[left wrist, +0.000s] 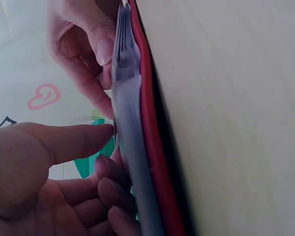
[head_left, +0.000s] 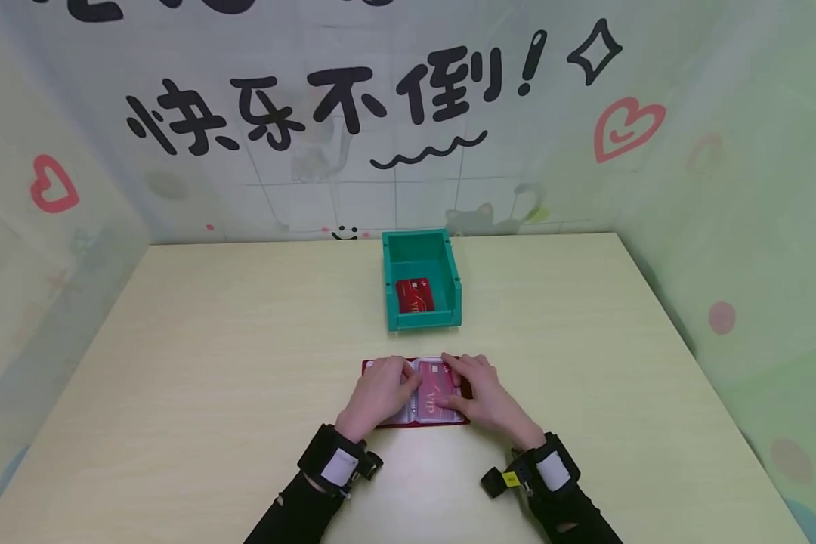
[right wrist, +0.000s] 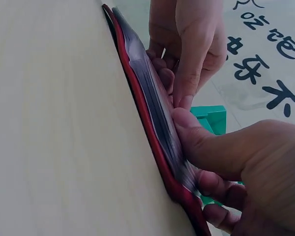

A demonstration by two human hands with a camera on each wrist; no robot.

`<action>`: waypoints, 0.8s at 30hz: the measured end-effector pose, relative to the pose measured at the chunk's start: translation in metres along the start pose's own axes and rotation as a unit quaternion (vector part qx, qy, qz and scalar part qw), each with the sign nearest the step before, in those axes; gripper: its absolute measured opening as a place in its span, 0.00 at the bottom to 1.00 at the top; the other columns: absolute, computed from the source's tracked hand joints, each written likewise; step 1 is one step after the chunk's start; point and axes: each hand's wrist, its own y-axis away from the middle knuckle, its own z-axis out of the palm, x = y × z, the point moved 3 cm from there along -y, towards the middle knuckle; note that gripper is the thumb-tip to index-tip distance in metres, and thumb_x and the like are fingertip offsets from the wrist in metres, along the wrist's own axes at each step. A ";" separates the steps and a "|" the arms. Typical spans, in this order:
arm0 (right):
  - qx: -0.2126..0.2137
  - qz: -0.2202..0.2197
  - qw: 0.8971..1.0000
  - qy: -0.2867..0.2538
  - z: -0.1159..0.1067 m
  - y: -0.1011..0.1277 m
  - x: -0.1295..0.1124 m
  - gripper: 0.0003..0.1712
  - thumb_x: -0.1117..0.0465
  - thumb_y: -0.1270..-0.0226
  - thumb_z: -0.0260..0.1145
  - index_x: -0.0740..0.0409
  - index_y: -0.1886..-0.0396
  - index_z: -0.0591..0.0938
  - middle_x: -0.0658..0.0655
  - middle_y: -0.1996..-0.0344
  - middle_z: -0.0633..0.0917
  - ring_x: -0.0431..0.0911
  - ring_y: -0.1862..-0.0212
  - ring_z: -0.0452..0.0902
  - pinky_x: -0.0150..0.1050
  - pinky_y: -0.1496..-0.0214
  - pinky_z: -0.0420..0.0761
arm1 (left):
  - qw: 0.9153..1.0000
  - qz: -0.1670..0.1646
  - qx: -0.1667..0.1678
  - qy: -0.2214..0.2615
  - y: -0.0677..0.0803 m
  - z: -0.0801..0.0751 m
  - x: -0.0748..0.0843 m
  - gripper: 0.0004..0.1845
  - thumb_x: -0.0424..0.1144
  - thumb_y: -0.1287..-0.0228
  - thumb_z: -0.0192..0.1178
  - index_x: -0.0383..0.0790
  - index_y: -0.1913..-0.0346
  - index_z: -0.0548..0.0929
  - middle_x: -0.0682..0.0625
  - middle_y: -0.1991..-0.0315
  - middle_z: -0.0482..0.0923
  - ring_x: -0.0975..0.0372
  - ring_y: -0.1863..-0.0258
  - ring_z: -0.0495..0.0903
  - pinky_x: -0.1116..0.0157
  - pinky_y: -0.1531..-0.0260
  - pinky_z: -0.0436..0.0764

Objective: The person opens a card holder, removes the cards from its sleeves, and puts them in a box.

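Observation:
A red-covered card holder lies spread on the table, its clear sleeves stacked above the cover. On its right page a red VIP card shows hazily, as if behind clear plastic. My left hand comes in over the left page, thumb and fingertips pinching at the inner edge of that card's sleeve; whether the card itself is between them I cannot tell. My right hand holds the right side, thumb pressed on the page and other fingers curled by the outer edge.
Behind the card holder stands a teal open-front bin with a red card lying inside it. The pale wooden table is bounded by a printed cloth backdrop at the back and sides.

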 end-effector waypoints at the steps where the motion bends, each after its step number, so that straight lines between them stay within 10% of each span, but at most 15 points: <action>1: 0.007 -0.006 1.000 0.015 0.001 0.000 0.000 0.42 0.56 0.41 0.76 0.60 0.28 0.71 0.58 0.48 0.81 0.49 0.44 0.65 0.46 0.41 0.67 | 1.000 -0.001 -0.002 0.005 0.000 0.000 -0.001 0.10 0.40 0.32 0.64 0.34 0.62 0.84 0.48 0.76 0.77 0.62 0.75 0.72 0.70 0.76 0.70; 24: 0.017 -0.035 0.998 0.050 -0.001 -0.003 0.006 0.43 0.48 0.45 0.78 0.53 0.30 0.75 0.55 0.55 0.79 0.48 0.46 0.64 0.44 0.48 0.61 | 0.999 0.015 -0.027 0.040 -0.004 -0.004 -0.009 0.10 0.39 0.29 0.61 0.37 0.67 0.84 0.55 0.82 0.66 0.64 0.78 0.68 0.70 0.76 0.62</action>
